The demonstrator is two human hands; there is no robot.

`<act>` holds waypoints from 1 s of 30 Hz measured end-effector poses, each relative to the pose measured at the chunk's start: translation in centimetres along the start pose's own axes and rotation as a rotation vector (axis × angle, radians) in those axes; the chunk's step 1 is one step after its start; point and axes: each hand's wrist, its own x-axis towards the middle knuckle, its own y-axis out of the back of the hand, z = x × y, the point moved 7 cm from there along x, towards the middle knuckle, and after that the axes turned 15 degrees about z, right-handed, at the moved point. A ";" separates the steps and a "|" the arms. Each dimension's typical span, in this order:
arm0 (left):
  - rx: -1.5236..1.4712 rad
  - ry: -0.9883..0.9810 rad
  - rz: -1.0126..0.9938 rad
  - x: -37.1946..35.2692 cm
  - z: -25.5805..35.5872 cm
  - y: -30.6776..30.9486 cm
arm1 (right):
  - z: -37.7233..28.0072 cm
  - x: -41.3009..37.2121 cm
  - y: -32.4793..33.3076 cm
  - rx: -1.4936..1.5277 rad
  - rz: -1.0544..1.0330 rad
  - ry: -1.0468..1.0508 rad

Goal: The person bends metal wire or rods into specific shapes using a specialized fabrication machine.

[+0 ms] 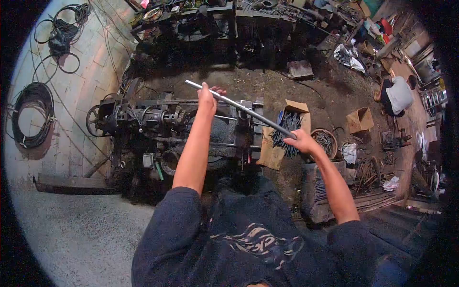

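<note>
Head view: metal rod is held aslant above the floor, btwn both hands, far-L end to near-R end. L hand is set near the far end, its grip closed on the rod; R hand is clamped round the near end. Machine is seen below & left, partly hidden by the L forearm. Dark rods are piled in an open cardboard box, just beyond R hand; round basket is placed to its right. Cable coil is laid far left; a crouching person is seen far right.
</note>
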 end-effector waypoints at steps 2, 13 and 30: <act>0.050 -0.049 0.076 0.3 -0.5 0.0 | 0.7 0.6 0.0 0.011 -0.009 -0.009; 0.540 -0.138 -0.158 3.5 -1.5 -5.5 | -3.1 -6.1 -9.3 0.656 -0.119 -0.504; 0.845 -0.330 -0.094 1.7 9.1 4.6 | -6.0 -2.9 -7.5 0.481 -0.180 -0.211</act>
